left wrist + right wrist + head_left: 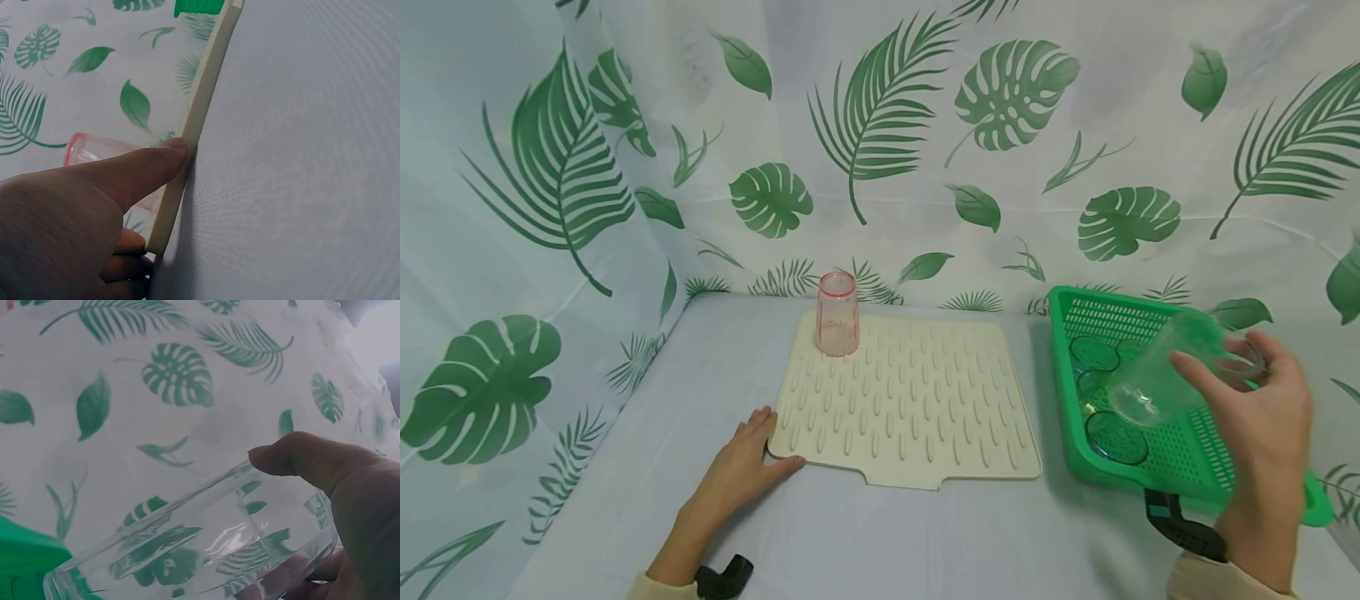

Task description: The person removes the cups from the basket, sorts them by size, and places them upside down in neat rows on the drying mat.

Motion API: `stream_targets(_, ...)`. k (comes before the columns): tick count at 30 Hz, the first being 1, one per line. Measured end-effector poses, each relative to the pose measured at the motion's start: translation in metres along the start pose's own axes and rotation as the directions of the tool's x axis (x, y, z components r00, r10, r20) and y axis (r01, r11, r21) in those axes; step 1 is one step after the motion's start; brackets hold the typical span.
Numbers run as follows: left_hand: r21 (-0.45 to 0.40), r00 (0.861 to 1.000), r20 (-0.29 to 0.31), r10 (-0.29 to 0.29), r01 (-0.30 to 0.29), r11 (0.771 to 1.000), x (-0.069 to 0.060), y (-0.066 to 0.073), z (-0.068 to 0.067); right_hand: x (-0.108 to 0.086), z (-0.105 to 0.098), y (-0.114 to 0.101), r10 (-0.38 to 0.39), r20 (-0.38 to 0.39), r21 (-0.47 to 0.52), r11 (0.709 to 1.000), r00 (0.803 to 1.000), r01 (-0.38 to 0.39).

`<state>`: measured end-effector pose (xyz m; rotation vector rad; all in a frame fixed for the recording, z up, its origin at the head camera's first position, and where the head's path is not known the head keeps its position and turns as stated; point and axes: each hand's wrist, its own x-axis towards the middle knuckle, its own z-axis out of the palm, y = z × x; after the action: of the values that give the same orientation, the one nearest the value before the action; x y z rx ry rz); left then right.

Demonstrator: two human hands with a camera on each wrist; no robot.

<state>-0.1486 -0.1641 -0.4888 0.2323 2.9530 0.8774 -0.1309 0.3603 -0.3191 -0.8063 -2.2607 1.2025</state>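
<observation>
My right hand (1262,408) grips a clear drinking glass (1165,375) between thumb and fingers, tilted above the green basket (1063,400). In the right wrist view the thumb lies along the upper side of the glass (231,531), and fingers show through and below it. My left hand (737,458) rests at the near left corner of a cream ribbed drying mat (910,400). In the left wrist view its thumb presses the mat's front edge (200,106) while other fingers lie round the corner. A pink-tinted glass (837,321) stands on the mat's far left part.
Several more glasses, among them a bluish one (1116,437), lie inside the basket, right of the mat. A white tabletop (985,542) runs under everything. Behind rises a leaf-patterned curtain (910,225). Black straps with cameras sit on both wrists.
</observation>
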Motion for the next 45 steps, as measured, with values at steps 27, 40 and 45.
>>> stream_targets(27, 0.002, 1.000, -0.003, 0.000, 0.000, 1.000, -0.001, 0.000, -0.001, -0.031, 0.048, -0.027, -0.297, 0.123, 0.459, 0.863, 0.947, 0.210)
stream_targets(40, -0.008, 1.000, 0.003, -0.003, 0.003, 1.000, 0.000, 0.002, -0.002, -0.045, 0.072, -0.028, -0.484, 0.183, 0.362, 0.843, 0.856, 0.399)
stream_targets(45, -0.021, 1.000, 0.014, -0.013, 0.013, 1.000, 0.000, 0.002, -0.004, -0.049, 0.078, -0.029, -0.522, 0.207, 0.371, 0.825, 0.827, 0.427)
